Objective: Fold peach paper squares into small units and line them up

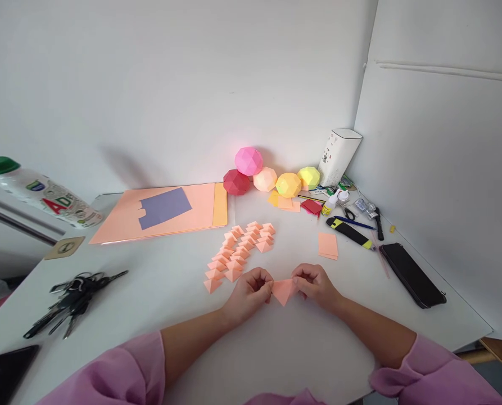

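Observation:
Between my two hands is a peach paper triangle (284,292), its point facing down towards me. My left hand (251,289) pinches its left corner, and my right hand (316,286) pinches the right corner. Just beyond my left hand, several folded peach paper pieces (234,265) lie in overlapping rows on the white table (158,298). A small stack of peach paper rectangles (328,246) rests past my right hand.
Faceted paper balls (248,162) stand against the wall. Large peach sheets (120,216) carry a purple paper piece (166,208). A utility knife (351,233) and a black phone-like object (413,275) are right; keys (76,295) and a bottle (48,194) are left.

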The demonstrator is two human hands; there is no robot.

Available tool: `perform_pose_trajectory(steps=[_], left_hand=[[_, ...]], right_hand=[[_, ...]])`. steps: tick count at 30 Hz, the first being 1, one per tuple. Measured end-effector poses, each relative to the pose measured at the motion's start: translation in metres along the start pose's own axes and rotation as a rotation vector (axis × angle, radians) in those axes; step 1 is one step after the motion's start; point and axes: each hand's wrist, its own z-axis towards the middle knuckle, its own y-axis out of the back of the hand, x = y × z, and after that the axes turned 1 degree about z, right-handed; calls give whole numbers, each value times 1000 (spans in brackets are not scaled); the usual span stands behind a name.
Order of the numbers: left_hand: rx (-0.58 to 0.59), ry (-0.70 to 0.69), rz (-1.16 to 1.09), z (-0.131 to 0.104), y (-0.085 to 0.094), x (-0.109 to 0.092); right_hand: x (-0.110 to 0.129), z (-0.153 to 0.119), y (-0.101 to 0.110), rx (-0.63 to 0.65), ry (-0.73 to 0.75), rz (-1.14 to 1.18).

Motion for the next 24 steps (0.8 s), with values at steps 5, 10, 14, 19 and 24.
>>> perform_pose_trajectory(steps=[5,10,14,19,24], left_hand=[[4,4,-34,1,0,6],[-9,-10,-96,2,-2,8],[3,24,-113,1,-3,4],[-44,7,-134,1,-2,6],[-55,-18,-103,2,0,9]], right_hand=[[-2,1,2,86,-5,88],[-6,3,1,125,26,67],[-9,4,1,93,53,59],[-6,4,2,80,39,77],[-2,6,2,76,31,120]])
